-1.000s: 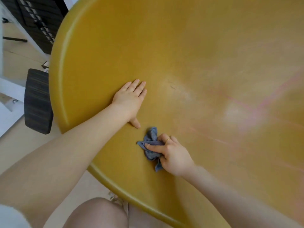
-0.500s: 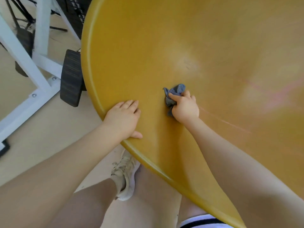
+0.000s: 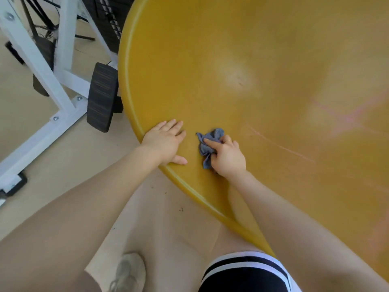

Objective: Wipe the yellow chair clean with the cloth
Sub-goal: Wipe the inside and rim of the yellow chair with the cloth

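Observation:
The yellow chair (image 3: 263, 60) fills the upper right as a broad, curved, glossy surface with a rounded rim running down its left and lower edge. It shows a pale scuffed patch near the middle and faint pinkish streaks to the right. My left hand (image 3: 165, 142) lies flat with fingers apart on the chair's surface at the rim. Just right of it, my right hand (image 3: 226, 158) is closed on a small crumpled grey-blue cloth (image 3: 208, 142), pressing it onto the surface with the index finger stretched over it.
A white metal frame (image 3: 52, 81) stands on the beige floor at the left, with a black padded footrest (image 3: 101, 98) close to the chair's rim. Dark equipment sits at the top left. My legs and a white shoe (image 3: 128, 272) are below the rim.
My right hand has brought the cloth down toward the near rim, closer to my left hand. My left hand stays flat near the edge. The view has tilted down, showing more floor and legs.

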`<state>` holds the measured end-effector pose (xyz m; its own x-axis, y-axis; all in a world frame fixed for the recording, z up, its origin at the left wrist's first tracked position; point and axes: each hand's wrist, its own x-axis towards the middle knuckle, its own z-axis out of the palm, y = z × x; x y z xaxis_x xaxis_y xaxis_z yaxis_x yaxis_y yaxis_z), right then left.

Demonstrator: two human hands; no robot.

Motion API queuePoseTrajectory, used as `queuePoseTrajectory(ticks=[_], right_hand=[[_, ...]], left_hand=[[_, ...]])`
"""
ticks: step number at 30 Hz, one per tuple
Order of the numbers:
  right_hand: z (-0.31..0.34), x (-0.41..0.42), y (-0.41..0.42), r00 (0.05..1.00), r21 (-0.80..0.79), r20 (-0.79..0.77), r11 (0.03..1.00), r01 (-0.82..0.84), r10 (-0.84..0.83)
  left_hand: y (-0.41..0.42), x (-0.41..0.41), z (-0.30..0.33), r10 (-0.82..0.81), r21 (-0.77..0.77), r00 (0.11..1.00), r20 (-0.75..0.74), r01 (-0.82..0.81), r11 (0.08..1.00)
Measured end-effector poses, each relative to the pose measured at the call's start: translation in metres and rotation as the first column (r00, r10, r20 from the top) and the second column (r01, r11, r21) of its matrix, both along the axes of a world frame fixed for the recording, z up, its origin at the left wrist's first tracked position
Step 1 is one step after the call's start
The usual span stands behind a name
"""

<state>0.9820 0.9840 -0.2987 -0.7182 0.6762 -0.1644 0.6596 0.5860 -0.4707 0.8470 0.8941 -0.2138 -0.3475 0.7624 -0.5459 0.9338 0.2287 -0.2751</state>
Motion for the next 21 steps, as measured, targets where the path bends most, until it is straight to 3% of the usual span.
queuePoseTrajectory(ticks=[4, 7, 12, 15, 21], right_hand=[[-0.002, -0.020, 0.008, 0.971, 0.195, 0.161, 0.970, 0.144, -0.176], [0.003, -0.028, 0.000, 0.952, 0.138, 0.162, 0.961, 0.239, -0.260], [0.010, 0.009, -0.060, 0.994, 0.016, 0.019, 0.994, 0.109, -0.110], [0.012, 0.029, -0.100, 0.983, 0.031, -0.076, 0.985, 0.170, -0.167], [0.020, 0.025, -0.095, 0.958, 0.037, 0.070, 0.960, 0.276, -0.278]], left_hand=[[-0.001, -0.001, -0.004, -0.019, 0.007, 1.000, 0.007, 0.019, 1.000], [0.000, -0.001, -0.005, 0.001, 0.023, 1.000, 0.027, -0.002, 1.000], [0.011, -0.007, -0.008, -0.044, -0.037, 0.998, 0.040, 0.045, 0.998], [0.023, -0.011, -0.008, -0.100, -0.103, 0.994, 0.053, 0.105, 0.989], [0.029, -0.013, -0.016, -0.204, -0.094, 0.977, 0.061, 0.209, 0.973]])
